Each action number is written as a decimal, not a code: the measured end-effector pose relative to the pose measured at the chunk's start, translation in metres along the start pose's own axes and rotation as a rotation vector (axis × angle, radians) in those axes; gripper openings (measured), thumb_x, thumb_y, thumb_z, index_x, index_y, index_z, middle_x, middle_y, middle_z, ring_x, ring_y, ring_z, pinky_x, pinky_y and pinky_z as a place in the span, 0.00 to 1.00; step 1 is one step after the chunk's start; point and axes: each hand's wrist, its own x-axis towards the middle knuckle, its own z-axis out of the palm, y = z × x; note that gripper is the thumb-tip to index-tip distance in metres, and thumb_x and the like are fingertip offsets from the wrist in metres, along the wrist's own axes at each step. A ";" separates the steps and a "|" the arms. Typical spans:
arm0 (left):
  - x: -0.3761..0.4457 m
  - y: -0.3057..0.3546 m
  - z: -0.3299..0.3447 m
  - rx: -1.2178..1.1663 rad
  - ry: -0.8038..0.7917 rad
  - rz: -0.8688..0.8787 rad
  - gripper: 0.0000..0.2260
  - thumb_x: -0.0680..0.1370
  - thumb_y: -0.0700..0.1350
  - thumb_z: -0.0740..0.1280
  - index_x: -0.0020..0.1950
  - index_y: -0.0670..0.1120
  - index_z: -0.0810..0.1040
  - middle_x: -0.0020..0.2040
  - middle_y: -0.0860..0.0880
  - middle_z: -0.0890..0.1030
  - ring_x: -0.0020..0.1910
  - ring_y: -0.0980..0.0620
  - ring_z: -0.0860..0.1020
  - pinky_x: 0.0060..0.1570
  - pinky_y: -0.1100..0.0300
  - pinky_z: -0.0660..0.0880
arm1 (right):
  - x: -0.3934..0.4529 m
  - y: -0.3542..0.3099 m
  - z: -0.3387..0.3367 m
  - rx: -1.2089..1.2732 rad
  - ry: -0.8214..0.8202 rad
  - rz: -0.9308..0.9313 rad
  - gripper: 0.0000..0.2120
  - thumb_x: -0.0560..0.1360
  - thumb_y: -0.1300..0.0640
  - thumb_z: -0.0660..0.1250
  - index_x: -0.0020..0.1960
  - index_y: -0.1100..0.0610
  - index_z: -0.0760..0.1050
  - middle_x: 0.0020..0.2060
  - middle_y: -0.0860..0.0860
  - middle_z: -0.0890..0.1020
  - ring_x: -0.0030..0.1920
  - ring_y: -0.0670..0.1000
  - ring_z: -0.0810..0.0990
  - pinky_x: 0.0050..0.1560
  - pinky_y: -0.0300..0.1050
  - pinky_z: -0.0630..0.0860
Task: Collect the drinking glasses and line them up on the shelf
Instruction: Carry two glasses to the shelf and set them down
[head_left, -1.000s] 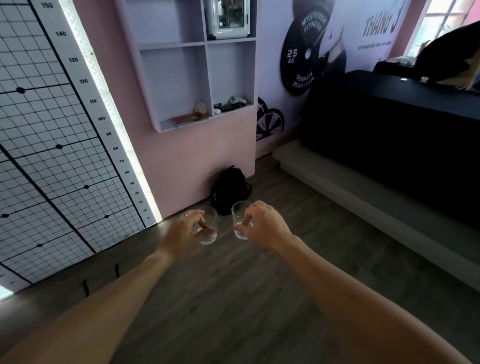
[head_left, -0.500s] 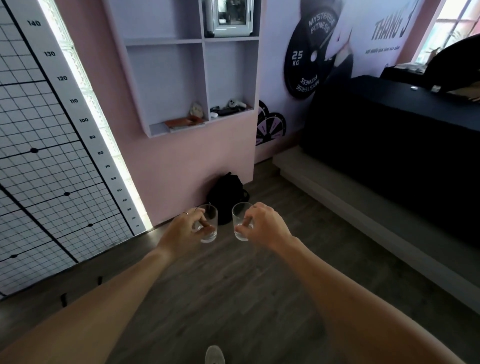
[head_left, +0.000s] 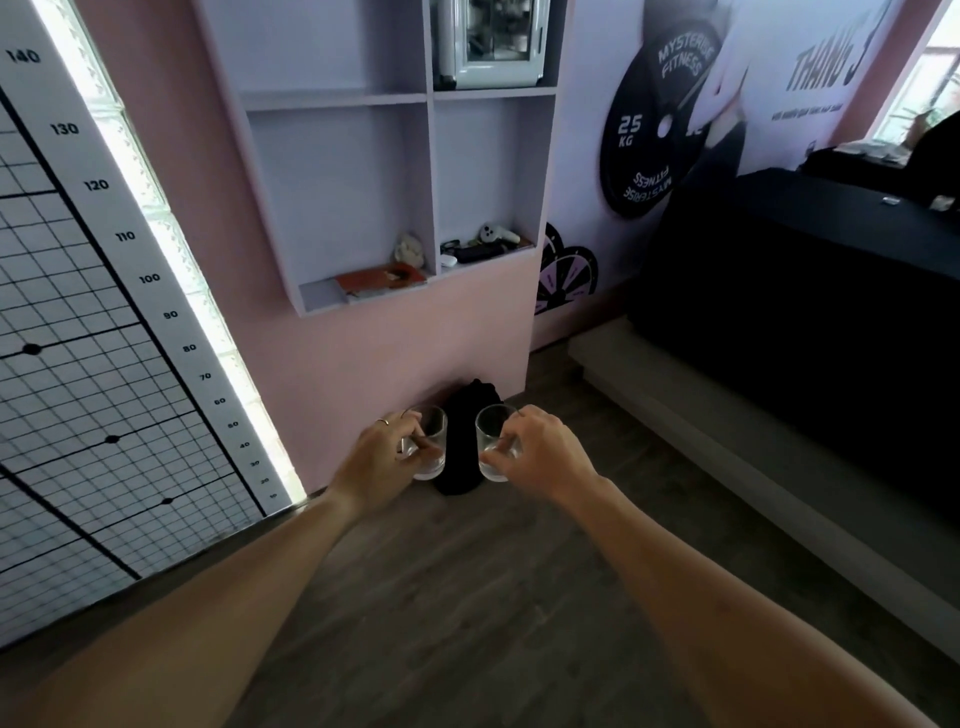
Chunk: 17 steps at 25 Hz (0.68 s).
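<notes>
I carry two clear, empty drinking glasses upright, side by side at about waist height over the wooden floor. My left hand (head_left: 382, 452) grips the left glass (head_left: 434, 441) and my right hand (head_left: 540, 449) grips the right glass (head_left: 491, 441). Ahead on the pink wall hangs a pale lilac shelf unit (head_left: 363, 306) with open compartments. Its lower left compartment holds a reddish book (head_left: 379, 278) and a small pale object (head_left: 410, 248). Its lower right compartment holds a white controller (head_left: 496, 234) and dark small items.
A black backpack (head_left: 467, 415) leans against the wall base just behind the glasses. A measuring grid panel (head_left: 93, 364) fills the left. On the right, a black-draped table (head_left: 805, 291) stands on a low grey step (head_left: 727, 447). A white-framed box (head_left: 493, 41) sits in an upper compartment.
The view has moved closer to the wall and the shelf unit looms larger. Both hands keep the glasses in the same grip, now in front of the backpack.
</notes>
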 end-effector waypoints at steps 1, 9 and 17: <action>0.011 -0.004 0.000 0.005 0.002 -0.005 0.11 0.70 0.53 0.75 0.38 0.67 0.75 0.57 0.55 0.78 0.56 0.59 0.75 0.53 0.58 0.68 | 0.013 0.002 0.001 -0.001 -0.002 -0.009 0.14 0.71 0.43 0.73 0.44 0.54 0.82 0.50 0.50 0.79 0.46 0.50 0.79 0.49 0.47 0.77; 0.116 -0.029 0.010 0.114 0.071 -0.004 0.07 0.71 0.48 0.75 0.44 0.48 0.80 0.50 0.51 0.81 0.50 0.51 0.78 0.53 0.54 0.72 | 0.139 0.038 0.008 -0.011 -0.023 -0.126 0.14 0.71 0.43 0.74 0.45 0.54 0.83 0.48 0.51 0.81 0.46 0.51 0.79 0.48 0.48 0.77; 0.231 -0.029 0.026 0.208 0.219 -0.094 0.07 0.72 0.47 0.76 0.43 0.46 0.81 0.53 0.47 0.81 0.54 0.47 0.78 0.54 0.56 0.71 | 0.288 0.092 -0.024 -0.014 -0.114 -0.294 0.13 0.71 0.43 0.74 0.44 0.54 0.82 0.47 0.51 0.80 0.43 0.50 0.79 0.46 0.47 0.81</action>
